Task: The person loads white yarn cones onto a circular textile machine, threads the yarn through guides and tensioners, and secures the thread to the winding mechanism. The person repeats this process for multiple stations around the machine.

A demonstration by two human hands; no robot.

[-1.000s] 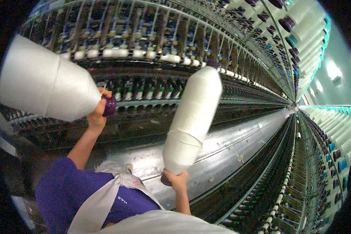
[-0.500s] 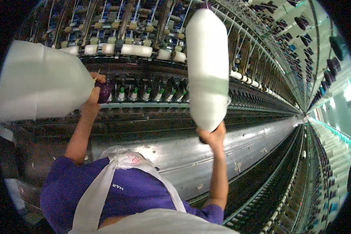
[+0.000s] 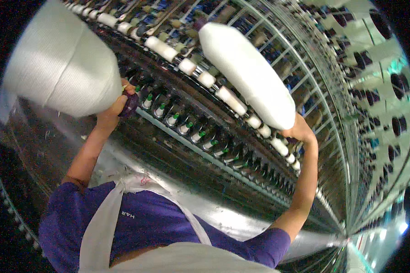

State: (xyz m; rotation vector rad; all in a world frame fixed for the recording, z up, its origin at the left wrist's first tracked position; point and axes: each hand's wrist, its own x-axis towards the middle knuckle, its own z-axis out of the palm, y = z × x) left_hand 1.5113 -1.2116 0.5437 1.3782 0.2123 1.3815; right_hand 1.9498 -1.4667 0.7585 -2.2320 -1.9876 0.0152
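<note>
A large white roving bobbin (image 3: 61, 63) lies tilted at the far left. My left hand (image 3: 110, 109) grips it by the purple core end (image 3: 130, 103), fingers wrapped round. Further right, a second white roving bobbin (image 3: 248, 75) leans with its top toward the upper left. My right hand (image 3: 301, 131) is closed round its lower end, and the arm is stretched out to the right. The top of that bobbin's purple core (image 3: 200, 22) shows against the machine's upper part. Part of the right hand's grip is hidden by the bobbin.
A spinning frame runs diagonally before me. Several small spindles with green tops (image 3: 173, 119) stand in a row behind a pale rail (image 3: 187, 149). White rollers (image 3: 230, 100) line the machine above them. Curved metal rails (image 3: 282, 36) and dark hanging holders (image 3: 398, 125) are at upper right.
The view has turned, so the machine now slants down to the right. My right hand has moved up and right, and its bobbin has gone from upright to tilted. Both hands keep their hold.
</note>
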